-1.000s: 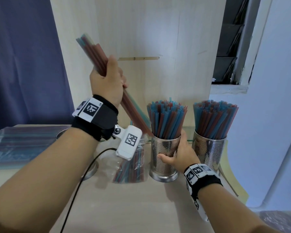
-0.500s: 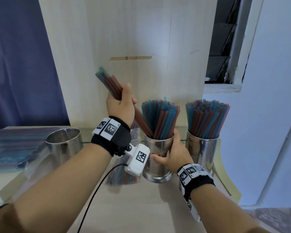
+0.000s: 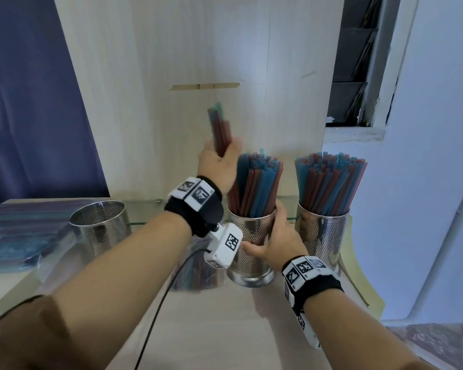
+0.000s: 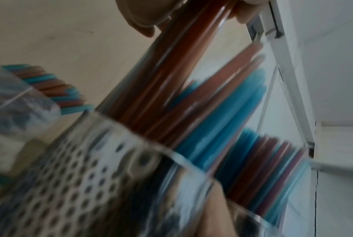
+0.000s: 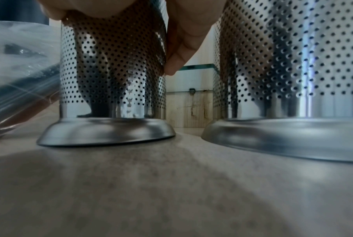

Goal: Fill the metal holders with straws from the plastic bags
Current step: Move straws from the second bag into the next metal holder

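Perforated steel holder (image 3: 251,231) — gripped; left hand (image 3: 219,162) clutches straws (image 3: 221,129).

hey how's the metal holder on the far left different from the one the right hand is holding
The left holder looks empty, while the middle holder is packed with blue and red straws. The left holder stands free and untouched; the middle holder is steadied by the right hand, and the left hand is lowering a bundle of straws into it. Both are perforated steel cylinders standing upright.
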